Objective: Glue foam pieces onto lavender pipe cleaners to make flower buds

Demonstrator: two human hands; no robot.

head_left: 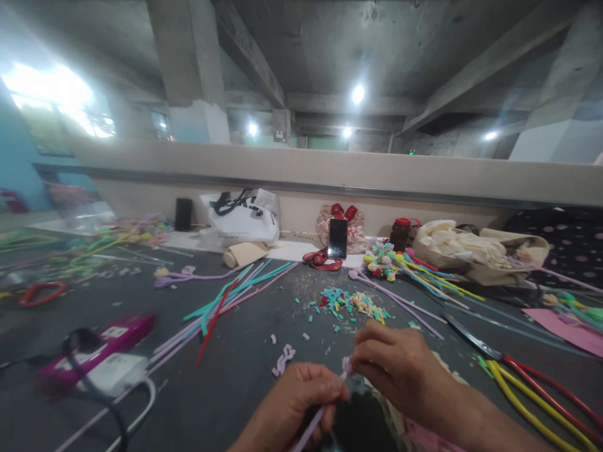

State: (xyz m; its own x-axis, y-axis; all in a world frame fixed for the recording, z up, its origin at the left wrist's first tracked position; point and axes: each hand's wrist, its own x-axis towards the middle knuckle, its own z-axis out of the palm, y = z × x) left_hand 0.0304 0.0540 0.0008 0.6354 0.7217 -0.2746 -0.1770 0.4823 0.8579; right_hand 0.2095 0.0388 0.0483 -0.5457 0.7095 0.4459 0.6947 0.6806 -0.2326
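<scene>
My left hand point(306, 398), low in the middle of the head view, is closed around a lilac stem point(311, 429) that slants down toward the bottom edge. At the stem's upper end is a small lilac bunch point(347, 366), pinched by the fingertips of my right hand point(400, 364). The two hands are close together, the right one slightly higher. Several loose lilac pieces point(284, 359) lie on the dark table just left of them. Beyond the hands is a pile of small turquoise, cream and yellow pieces point(346, 302).
Scissors with red and yellow handles point(527, 376) lie at the right. Coloured stems point(226, 301), a magenta box point(110, 342) and cables are at the left. A phone point(338, 238), white bag point(242, 216), finished flowers point(384, 257) and a cloth bag point(461, 251) line the back.
</scene>
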